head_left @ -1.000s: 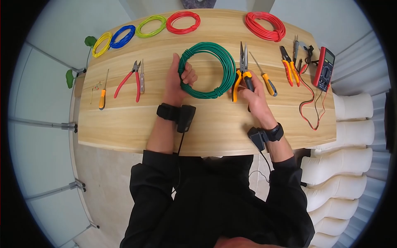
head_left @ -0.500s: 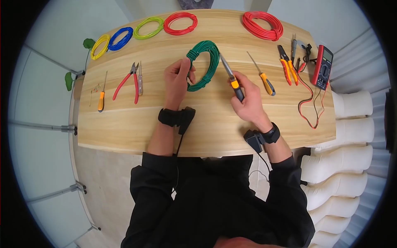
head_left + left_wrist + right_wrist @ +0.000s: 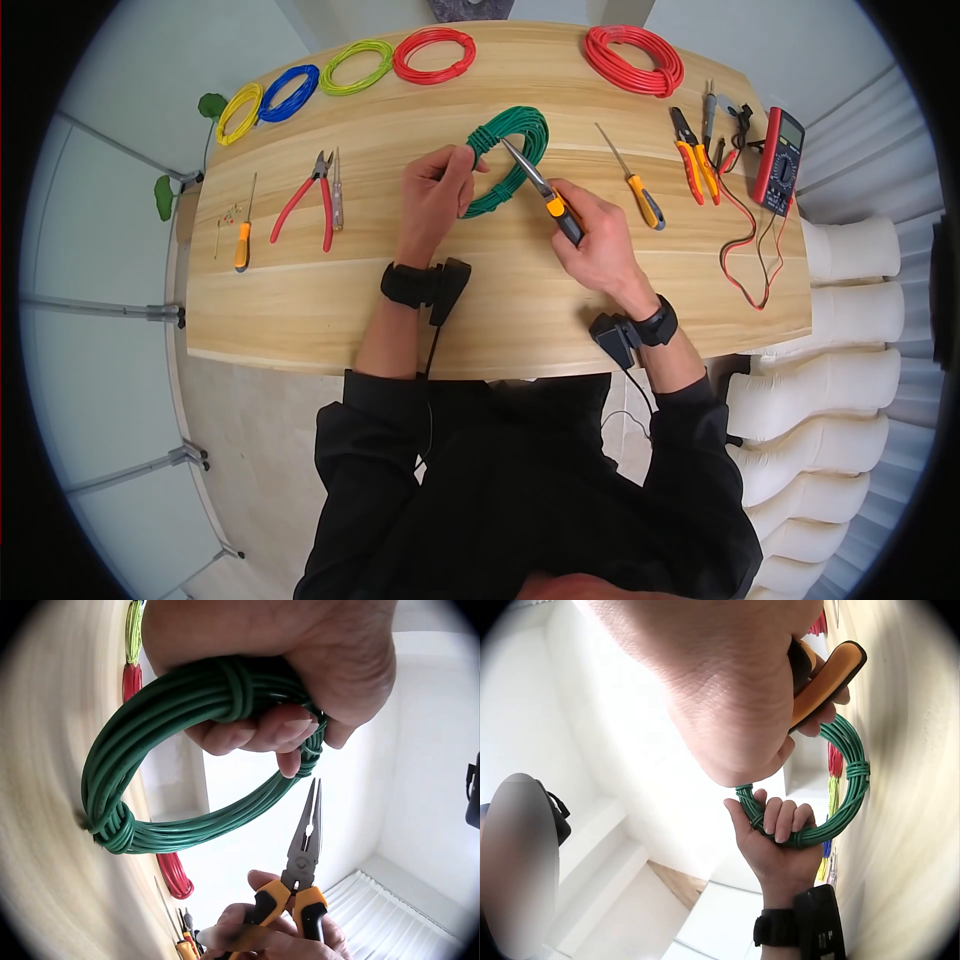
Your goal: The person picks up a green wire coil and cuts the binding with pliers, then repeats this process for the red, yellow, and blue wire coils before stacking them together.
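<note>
Green wire coil [image 3: 540, 137] in curled left hand [image 3: 433, 200], pliers [image 3: 556, 208] in curled right hand [image 3: 603, 245], wrist device lettering [image 3: 826, 941] illegible.

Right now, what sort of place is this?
Probably an electrical workbench or training table: a multimeter, coils of coloured wire like the green one, and pliers in the right hand.

Tabletop [image 3: 510, 325]: smooth wood. Needle-nose pliers [image 3: 301, 864]: smooth metal, plastic-looking handles [image 3: 271, 900]. Green wire coil [image 3: 139, 735]: slightly glossy plastic. Sleeve [image 3: 372, 430], 7 o'clock: matt cloth.
</note>
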`<action>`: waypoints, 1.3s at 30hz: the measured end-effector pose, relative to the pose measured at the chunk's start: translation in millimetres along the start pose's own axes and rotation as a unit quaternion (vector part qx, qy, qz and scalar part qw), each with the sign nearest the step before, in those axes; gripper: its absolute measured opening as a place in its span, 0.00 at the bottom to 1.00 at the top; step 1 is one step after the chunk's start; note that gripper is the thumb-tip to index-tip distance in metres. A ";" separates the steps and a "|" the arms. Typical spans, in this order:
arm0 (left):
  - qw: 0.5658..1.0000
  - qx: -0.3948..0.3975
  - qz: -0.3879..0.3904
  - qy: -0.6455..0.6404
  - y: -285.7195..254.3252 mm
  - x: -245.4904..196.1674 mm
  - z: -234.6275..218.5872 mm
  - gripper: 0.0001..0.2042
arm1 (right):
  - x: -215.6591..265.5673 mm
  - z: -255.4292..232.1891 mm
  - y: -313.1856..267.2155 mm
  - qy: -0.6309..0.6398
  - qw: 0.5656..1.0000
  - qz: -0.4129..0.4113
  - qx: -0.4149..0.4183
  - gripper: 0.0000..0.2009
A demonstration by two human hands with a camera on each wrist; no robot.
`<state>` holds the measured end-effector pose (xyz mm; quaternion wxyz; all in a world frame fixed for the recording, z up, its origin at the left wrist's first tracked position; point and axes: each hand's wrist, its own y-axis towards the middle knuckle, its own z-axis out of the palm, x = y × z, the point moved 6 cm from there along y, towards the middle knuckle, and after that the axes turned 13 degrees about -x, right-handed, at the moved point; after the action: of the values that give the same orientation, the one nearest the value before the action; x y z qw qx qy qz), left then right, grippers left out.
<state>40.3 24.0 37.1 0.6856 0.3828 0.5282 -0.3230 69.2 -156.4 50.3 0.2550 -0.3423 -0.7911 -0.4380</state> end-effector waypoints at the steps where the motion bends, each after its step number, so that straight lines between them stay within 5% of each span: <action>1: 1.000 0.000 -0.001 0.002 -0.1 -0.1 0.1 0.18 | -0.1 0.6 -0.1 0.005 1.000 0.004 0.003 0.21; 22: 1.000 -0.019 0.008 -0.010 4.4 2.0 -7.8 0.17 | 18.7 -18.5 6.9 -0.128 0.976 -0.173 -0.023 0.24; 39: 0.997 -0.030 0.057 0.046 4.7 -3.8 -13.9 0.17 | 28.0 -20.4 3.8 -0.202 0.960 -0.188 -0.040 0.27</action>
<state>36.7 38.5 39.6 0.6896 0.4058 0.5457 -0.2492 56.4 -163.7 81.9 -0.0114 -0.2785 -0.8582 -0.4311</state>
